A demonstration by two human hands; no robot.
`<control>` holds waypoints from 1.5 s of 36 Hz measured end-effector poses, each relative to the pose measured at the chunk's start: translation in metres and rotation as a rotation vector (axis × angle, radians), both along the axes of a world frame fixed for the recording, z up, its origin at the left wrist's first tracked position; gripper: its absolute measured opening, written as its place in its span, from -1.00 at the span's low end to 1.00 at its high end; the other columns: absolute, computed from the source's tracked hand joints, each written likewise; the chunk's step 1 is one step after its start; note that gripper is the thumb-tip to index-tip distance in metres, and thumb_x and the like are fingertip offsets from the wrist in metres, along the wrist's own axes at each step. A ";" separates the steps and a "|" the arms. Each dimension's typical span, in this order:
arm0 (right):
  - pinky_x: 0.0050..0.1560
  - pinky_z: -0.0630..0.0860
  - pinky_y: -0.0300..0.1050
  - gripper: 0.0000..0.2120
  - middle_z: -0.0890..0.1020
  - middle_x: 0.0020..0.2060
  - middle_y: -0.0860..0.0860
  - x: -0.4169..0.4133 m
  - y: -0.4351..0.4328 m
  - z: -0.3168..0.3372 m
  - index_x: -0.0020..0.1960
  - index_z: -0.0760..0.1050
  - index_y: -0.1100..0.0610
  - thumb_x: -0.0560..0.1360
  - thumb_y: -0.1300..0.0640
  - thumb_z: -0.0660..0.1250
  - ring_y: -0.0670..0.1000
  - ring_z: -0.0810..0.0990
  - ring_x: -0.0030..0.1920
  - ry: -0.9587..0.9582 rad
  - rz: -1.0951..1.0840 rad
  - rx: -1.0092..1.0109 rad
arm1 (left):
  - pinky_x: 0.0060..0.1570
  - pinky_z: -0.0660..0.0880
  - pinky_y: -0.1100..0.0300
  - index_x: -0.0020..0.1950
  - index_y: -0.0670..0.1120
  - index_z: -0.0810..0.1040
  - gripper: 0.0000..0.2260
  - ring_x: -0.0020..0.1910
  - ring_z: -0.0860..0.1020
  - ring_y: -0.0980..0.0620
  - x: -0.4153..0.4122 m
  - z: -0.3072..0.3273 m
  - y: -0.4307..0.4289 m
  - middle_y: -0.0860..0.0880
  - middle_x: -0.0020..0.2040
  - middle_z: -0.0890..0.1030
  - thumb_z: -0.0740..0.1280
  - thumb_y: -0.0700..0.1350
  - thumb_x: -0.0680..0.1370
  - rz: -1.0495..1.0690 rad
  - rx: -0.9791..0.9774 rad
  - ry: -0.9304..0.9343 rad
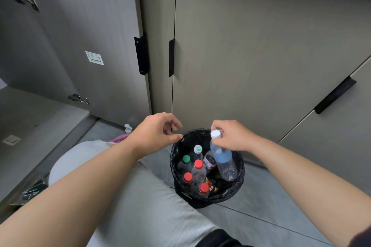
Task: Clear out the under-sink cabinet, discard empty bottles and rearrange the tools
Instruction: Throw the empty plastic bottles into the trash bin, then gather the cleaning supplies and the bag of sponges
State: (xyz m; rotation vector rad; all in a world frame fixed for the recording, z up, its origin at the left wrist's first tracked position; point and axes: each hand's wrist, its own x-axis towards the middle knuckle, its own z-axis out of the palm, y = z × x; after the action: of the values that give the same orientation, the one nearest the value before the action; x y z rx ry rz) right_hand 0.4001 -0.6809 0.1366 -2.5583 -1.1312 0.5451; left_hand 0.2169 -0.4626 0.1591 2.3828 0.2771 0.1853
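A black-lined trash bin [174, 158] stands on the floor in front of the closed cabinet doors. Inside it lie several empty bottles with red [198, 164], green [186, 159] and white caps. My right hand [232, 136] grips the neck of a clear plastic bottle [223, 160] with a white cap and blue label, its lower half tilted inside the bin. My left hand [155, 132] hovers at the bin's left rim, thumb touching the liner, fingers curled and holding nothing.
The under-sink cabinet door [80, 36] hangs open at left, with the cabinet floor [30, 118] below it. A pump bottle top [128, 128] and something pink sit by the door's foot. My grey-trousered leg [140, 206] fills the foreground. Dark packets [34, 190] lie at left.
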 end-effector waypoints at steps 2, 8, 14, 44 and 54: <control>-0.11 0.55 -0.02 -0.84 0.58 -0.24 -0.12 0.002 -0.007 -0.020 -0.10 0.47 -0.05 0.34 0.04 0.37 0.04 0.58 -0.13 0.020 -0.044 -0.049 | -0.17 0.48 0.39 -0.03 0.15 0.63 -0.85 -0.17 0.61 0.18 0.000 -0.001 0.000 0.16 -0.11 0.63 0.54 0.02 0.46 0.000 0.008 0.000; -0.07 0.48 -0.06 -0.81 0.52 -0.06 -0.04 0.002 -0.027 -0.072 -0.03 0.46 -0.10 0.41 0.13 0.36 0.12 0.54 0.01 0.039 -0.096 -0.186 | -0.14 0.53 0.31 -0.04 0.11 0.63 -0.89 -0.18 0.58 0.19 -0.002 0.001 0.000 0.17 -0.14 0.62 0.50 -0.05 0.49 0.006 0.046 0.035; 0.07 0.43 -0.10 -0.77 0.45 0.05 0.05 -0.005 -0.041 -0.113 0.13 0.51 -0.03 0.50 0.17 0.32 0.16 0.51 0.14 0.047 -0.145 -0.272 | -0.52 0.33 0.56 0.00 0.03 0.65 -0.90 -0.16 0.57 0.16 -0.004 0.006 -0.002 0.12 -0.12 0.59 0.49 -0.12 0.51 0.006 0.047 0.042; -0.03 0.55 0.01 -0.88 0.39 -0.03 -0.13 -0.058 0.152 -0.043 0.09 0.48 -0.15 0.58 0.01 0.26 0.03 0.58 -0.14 -0.050 0.292 0.054 | -0.09 0.45 0.20 -0.09 0.09 0.60 -0.97 -0.12 0.58 0.07 -0.065 0.016 0.147 0.23 -0.22 0.58 0.40 0.00 0.55 0.428 0.173 0.276; 0.04 0.57 0.10 -0.56 0.36 0.10 0.03 -0.075 0.285 -0.104 0.35 0.36 -0.06 0.49 0.06 0.33 0.19 0.59 -0.01 0.087 0.418 -0.152 | -0.06 0.49 0.21 0.13 -0.04 0.63 -0.82 -0.05 0.61 0.02 -0.143 -0.055 0.233 0.03 -0.04 0.65 0.46 -0.04 0.56 0.476 -0.017 0.524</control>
State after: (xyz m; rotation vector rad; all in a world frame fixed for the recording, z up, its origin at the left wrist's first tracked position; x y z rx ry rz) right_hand 0.3247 -0.3963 0.0325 -2.3924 -1.6614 0.8591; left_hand 0.0738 -0.2301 0.1039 2.2753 1.0849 -0.2297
